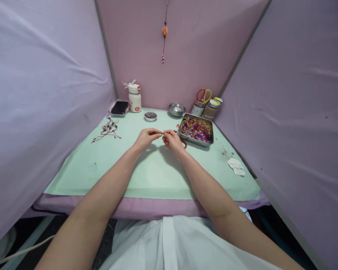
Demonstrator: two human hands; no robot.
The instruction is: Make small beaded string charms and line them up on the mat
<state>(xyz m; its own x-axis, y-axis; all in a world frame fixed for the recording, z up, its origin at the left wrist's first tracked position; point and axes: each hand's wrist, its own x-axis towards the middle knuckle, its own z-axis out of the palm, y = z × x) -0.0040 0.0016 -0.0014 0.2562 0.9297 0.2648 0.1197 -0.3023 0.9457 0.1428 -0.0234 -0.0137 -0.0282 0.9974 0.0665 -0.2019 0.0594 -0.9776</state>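
My left hand (147, 137) and my right hand (172, 141) meet over the middle of the pale green mat (154, 168). Both are closed in a pinch, fingertips almost touching, on something thin and small that I cannot make out. A red loop of cord (184, 143) shows just right of my right hand. The metal tray (196, 129) full of coloured beads and cords sits close beside my right hand.
Finished red beaded cords (108, 129) lie at the left. At the back stand a phone (119, 107), a white bottle (134, 98), a small round tin (150, 116), a steel bowl (177, 109) and jars with scissors (203, 98). White paper scraps (236, 167) lie right. Fabric walls close three sides.
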